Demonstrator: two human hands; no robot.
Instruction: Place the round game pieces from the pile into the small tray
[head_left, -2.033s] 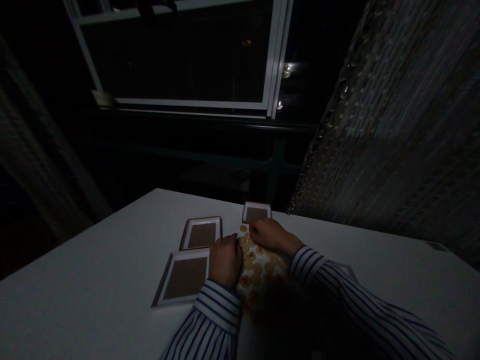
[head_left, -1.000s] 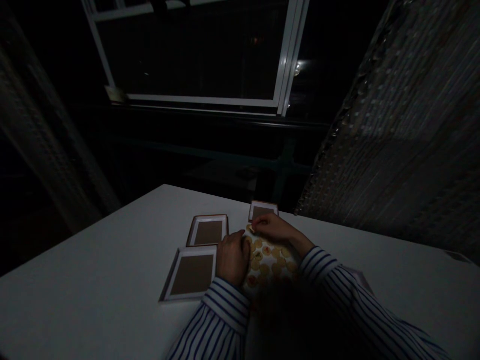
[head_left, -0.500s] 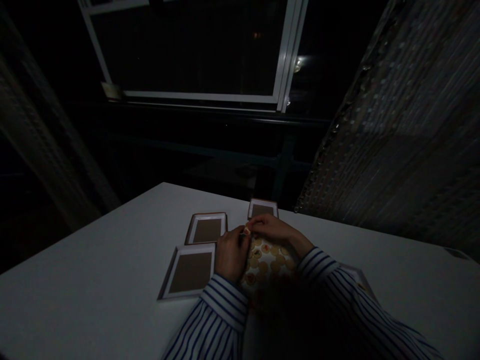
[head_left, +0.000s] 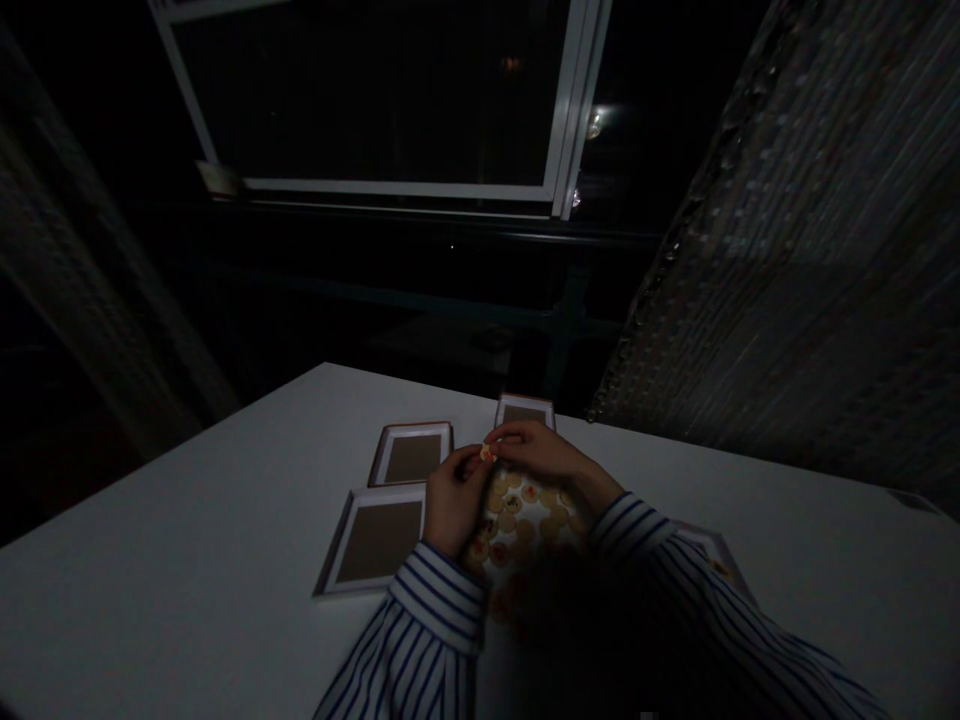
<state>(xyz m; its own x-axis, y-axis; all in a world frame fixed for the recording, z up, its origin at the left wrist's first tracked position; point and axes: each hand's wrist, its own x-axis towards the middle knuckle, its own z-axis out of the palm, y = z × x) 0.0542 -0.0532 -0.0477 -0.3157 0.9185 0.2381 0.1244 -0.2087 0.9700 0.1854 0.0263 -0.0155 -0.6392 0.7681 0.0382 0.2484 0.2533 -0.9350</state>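
Note:
Both hands meet over a white sheet printed with orange and yellow rounds (head_left: 525, 525) on the white table (head_left: 187, 570). My left hand (head_left: 450, 500) pinches the sheet's far corner, fingers closed. My right hand (head_left: 536, 450) grips the same top edge from the right, fingers curled. The sheet's far edge is raised off the table between the two hands. Striped shirt sleeves cover both forearms.
Three picture frames lie face down with brown backs: a large one (head_left: 375, 540) at the left, a middle one (head_left: 411, 455) behind it, a small one (head_left: 525, 410) behind my right hand. Another frame's corner (head_left: 709, 555) shows under my right sleeve. A dark window and curtains stand beyond.
Both hands have drawn together at the sheet's far edge and lifted it off the table, where earlier they pressed it flat.

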